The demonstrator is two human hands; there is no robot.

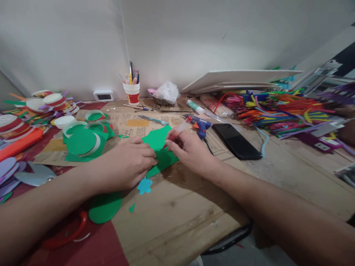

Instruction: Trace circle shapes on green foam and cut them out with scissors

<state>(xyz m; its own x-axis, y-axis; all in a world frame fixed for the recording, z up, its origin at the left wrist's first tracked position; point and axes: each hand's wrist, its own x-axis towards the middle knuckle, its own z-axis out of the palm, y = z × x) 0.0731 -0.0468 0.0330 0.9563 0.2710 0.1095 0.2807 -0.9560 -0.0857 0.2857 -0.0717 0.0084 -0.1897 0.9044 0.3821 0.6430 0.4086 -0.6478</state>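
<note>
Head view: looking down on a wooden table [194, 218].
Left hand [126, 162]: pressing flat on the green foam sheet [158, 147], fingers curled.
Right hand [188, 149]: pinching a red pen [179, 130], tip touching the sheet.
Sheet: lying between both hands, mid-table.
Nearby: black phone [235, 140], blue glue gun [202, 127] sitting just right.

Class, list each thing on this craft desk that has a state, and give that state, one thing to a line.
Left hand: flat, pressing the green sheet.
Right hand: gripping a red pen.
Red pen: tip down on the sheet.
Green sheet: lying flat, partly cut.
Phone: screen dark.
Cup: upright, holding pens.
Glue gun: lying on its side.
</note>
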